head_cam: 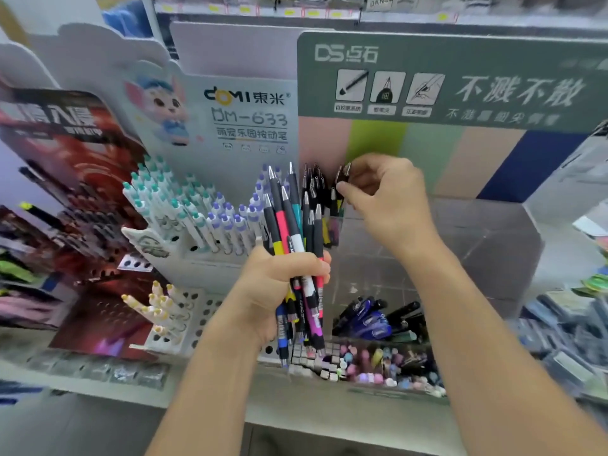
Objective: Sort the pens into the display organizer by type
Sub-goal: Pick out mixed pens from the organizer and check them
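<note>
A bundle of black-barrelled click pens with coloured grips [297, 258] stands upright in the left hand [279, 284], whose fingers wrap tightly round it. Just above and to the right, the right hand [385, 199] pinches the top of a single black pen [342, 179] over the clear acrylic display organizer [460, 245]. In that organizer's back-left compartment, beside the right hand's fingers, more black pens stand. Below the right wrist lie dark blue capped pens [371, 320]. Left of the left hand, a white cardboard stand [230, 110] holds teal- and purple-topped white pens [197, 212]. Everything sits on a pale shop shelf [214, 386], with other stocked shelves behind.
</note>
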